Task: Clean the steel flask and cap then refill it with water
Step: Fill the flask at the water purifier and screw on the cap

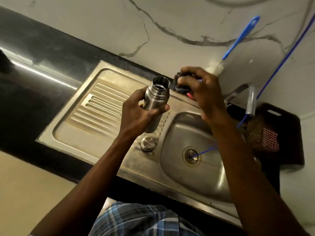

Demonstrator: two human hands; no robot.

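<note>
Two hands are busy over the sink (172, 169): the left hand (141, 116) has its fingers wrapped round the open steel flask (156, 101), mouth up, and the right hand (202, 92), just beside that mouth, has its fingers closed on a dark scrubber (180, 84). The cap (148, 143) sits on the sink's draining board below the left fingers. I judge the scrubbing step is about to begin; next the scrubber must meet the flask's neck.

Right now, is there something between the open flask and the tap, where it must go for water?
Yes. The right hand, closed on a dark scrubber, is in the space between the flask held by the left hand and the tap. The sink basin below looks free apart from a thin blue tube.
</note>
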